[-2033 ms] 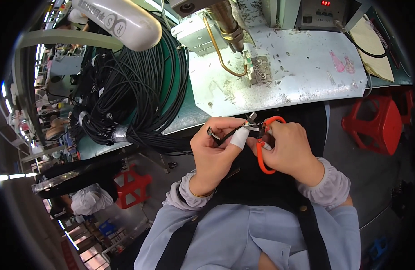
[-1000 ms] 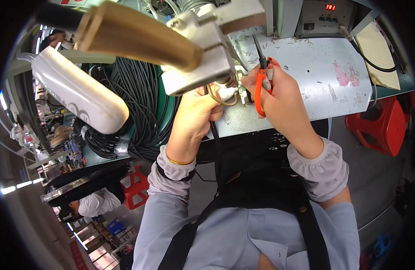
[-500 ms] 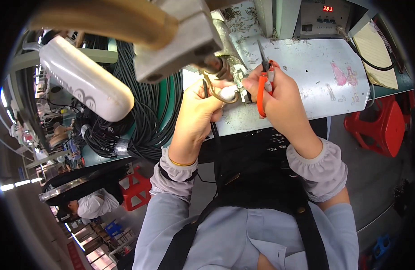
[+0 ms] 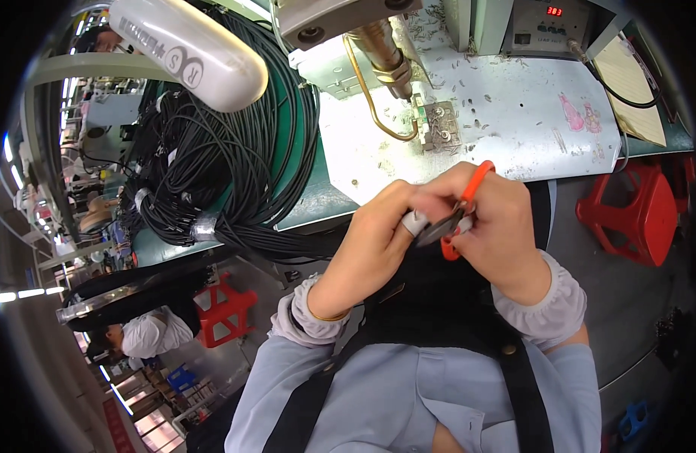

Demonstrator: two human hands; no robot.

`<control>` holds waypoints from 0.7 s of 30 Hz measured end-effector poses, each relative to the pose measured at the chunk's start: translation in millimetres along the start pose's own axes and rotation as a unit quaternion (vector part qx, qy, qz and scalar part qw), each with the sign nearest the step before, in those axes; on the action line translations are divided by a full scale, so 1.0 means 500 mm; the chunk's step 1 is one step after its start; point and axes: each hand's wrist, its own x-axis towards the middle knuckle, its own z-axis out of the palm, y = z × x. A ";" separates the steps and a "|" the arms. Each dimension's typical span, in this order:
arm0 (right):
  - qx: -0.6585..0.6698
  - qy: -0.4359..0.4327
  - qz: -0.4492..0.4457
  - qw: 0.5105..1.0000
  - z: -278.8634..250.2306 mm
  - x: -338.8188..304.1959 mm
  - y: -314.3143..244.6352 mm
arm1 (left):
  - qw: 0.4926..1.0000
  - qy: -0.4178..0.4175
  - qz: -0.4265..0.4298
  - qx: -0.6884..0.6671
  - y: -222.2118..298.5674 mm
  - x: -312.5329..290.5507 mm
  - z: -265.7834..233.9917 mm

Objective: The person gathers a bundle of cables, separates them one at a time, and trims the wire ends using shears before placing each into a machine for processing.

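In front of my apron (image 4: 423, 306), just off the bench's near edge, both my hands are close together. My left hand (image 4: 378, 241) is closed, its fingertips pinched and a white wrap on one finger; what they hold is hidden. My right hand (image 4: 495, 226) grips small orange-handled cutters (image 4: 476, 183), with the blurred dark jaws angled toward my left fingers. Beyond my hands stands a press-like machine with a metal nozzle (image 4: 389, 68), a bent brass-coloured tube (image 4: 372, 113) and a small metal block (image 4: 441, 124) below it.
Bundled black cables (image 4: 235, 151) cover the green bench at left, under a white rounded lamp (image 4: 193, 53). Small metal scraps litter the pale work plate (image 4: 514, 143). A control box with a red display (image 4: 548, 34) stands at back right. Red stools (image 4: 635, 211) flank the bench.
Both hands have come back from the machine toward my body. The cutters, upright before, now tilt toward my left fingers. The view has shifted, showing the nozzle and block uncovered.
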 end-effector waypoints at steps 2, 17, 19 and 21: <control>0.017 0.003 0.077 0.997 -0.003 -0.005 0.001 | 0.993 0.052 -0.073 -0.074 0.012 -0.006 0.008; -0.102 -0.049 -0.123 0.986 -0.002 -0.008 0.006 | 0.943 0.003 -0.108 -0.315 -0.003 -0.010 -0.045; -0.191 -0.055 -0.186 0.962 -0.016 0.001 -0.003 | 0.931 -0.017 -0.140 -0.337 0.001 -0.011 -0.049; -0.235 -0.078 -0.261 0.933 -0.025 0.006 -0.011 | 0.938 -0.023 -0.138 -0.316 0.001 -0.011 -0.045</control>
